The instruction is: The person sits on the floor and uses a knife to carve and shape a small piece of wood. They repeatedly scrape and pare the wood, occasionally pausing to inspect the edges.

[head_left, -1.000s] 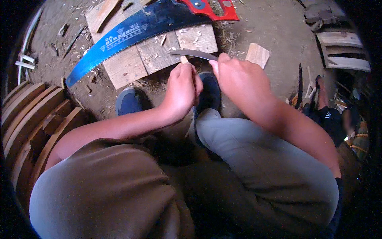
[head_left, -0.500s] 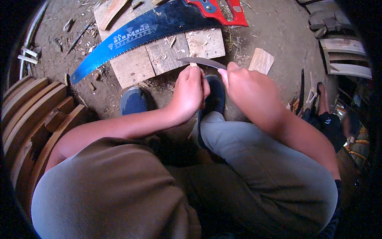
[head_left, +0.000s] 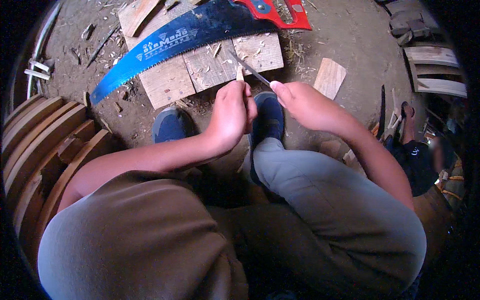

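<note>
My left hand [head_left: 231, 107] is closed round a small pale wooden stick [head_left: 239, 74], whose tip pokes up past the fingers; the rest is hidden in the fist. In my right hand [head_left: 304, 102] I grip a knife [head_left: 254, 73], its handle covered by my fingers. The blade slants up and left, close beside the stick's tip; whether they touch I cannot tell. Beyond both hands, a low plank platform [head_left: 166, 82] carries wood shavings and a large handsaw [head_left: 167, 42] with a blue blade and red handle.
Curved wooden pieces [head_left: 45, 145] are stacked at the left. A loose offcut [head_left: 330, 78] lies on the dirt floor right of the platform. More slatted wood [head_left: 435, 57] stands far right, with another person [head_left: 412, 160] below it. My shoes [head_left: 171, 125] rest before the platform.
The knife blade has turned from nearly level to a steeper slant, its tip now farther out over the platform. My right hand has shifted slightly; more of the stick's tip shows above my left hand.
</note>
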Tool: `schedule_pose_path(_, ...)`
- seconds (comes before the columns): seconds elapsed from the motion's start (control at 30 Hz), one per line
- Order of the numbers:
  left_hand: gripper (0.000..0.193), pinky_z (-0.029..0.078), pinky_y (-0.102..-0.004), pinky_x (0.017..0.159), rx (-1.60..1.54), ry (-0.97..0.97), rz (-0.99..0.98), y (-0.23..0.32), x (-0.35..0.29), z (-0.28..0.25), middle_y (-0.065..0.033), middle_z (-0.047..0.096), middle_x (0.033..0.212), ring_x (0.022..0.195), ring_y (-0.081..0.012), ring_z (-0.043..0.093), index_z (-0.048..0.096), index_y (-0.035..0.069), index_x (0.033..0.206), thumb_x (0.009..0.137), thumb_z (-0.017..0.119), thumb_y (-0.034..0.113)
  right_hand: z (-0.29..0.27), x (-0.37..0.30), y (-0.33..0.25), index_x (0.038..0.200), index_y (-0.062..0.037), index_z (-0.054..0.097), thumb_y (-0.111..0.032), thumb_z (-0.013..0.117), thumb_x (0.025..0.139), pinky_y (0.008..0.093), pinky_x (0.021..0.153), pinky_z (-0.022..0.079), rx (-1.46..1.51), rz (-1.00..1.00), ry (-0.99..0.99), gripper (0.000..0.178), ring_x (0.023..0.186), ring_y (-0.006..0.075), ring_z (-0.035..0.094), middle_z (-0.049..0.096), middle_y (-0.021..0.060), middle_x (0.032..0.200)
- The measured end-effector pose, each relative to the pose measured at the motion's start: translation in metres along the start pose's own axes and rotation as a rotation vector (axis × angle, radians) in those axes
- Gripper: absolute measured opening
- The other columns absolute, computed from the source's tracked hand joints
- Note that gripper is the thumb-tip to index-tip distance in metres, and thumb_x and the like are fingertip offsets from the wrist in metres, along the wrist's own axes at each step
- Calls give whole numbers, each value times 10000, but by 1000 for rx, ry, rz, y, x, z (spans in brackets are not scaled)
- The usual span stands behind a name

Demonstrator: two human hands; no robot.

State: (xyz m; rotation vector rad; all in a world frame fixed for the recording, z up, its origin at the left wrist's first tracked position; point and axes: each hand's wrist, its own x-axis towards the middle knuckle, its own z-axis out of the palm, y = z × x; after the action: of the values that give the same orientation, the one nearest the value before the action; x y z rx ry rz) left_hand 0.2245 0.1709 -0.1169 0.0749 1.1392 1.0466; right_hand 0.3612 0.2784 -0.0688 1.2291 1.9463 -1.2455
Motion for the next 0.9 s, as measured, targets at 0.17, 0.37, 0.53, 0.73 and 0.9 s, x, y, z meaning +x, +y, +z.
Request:
schedule_pose_path(0.17, 243, 236, -303, 346, -39, -1, -37, 0, 0, -6, -71, 387, 450, 361, -147, 283, 403, 76, 836, 924, 283, 268, -17, -4, -1, 729, 51, 518, -381, 287, 994, 462, 658, 432, 5, 74, -4, 557, 653, 374, 538, 510, 218, 642)
schedule_pose_path(0.37, 251, 224, -294, 376, -73, -80, -122, -2, 4, -15, -23, 328, 463, 393, -139, 257, 416, 119, 838, 926, 310, 328, -7, -16, 1, 773, 67, 588, -344, 297, 988, 526, 718, 445, -106, -133, 171, 548, 760, 459, 582, 594, 290, 750)
schedule_pose_path(0.53, 274, 248, -288, 384, -21, -146, -156, 3, 2, -7, -21, 328, 459, 392, -139, 265, 430, 115, 849, 934, 294, 336, 9, -17, 2, 806, 44, 606, -329, 324, 986, 522, 714, 466, -169, -96, 166, 500, 761, 457, 591, 608, 278, 767)
schedule_pose_path(0.73, 265, 269, -292, 383, 21, -116, -124, -1, 1, -6, -24, 337, 462, 391, -139, 273, 425, 113, 864, 932, 287, 329, 15, -18, -8, 817, 26, 603, -342, 354, 983, 526, 666, 498, -388, 50, 293, 474, 730, 439, 620, 622, 265, 738)
schedule_pose_path(0.9, 278, 254, -294, 369, -59, -87, -83, -1, 1, -10, -42, 369, 453, 373, -139, 276, 430, 92, 839, 918, 269, 305, 2, -15, -10, 813, 24, 606, -342, 353, 983, 527, 657, 494, -370, 59, 409, 477, 725, 439, 618, 620, 264, 743)
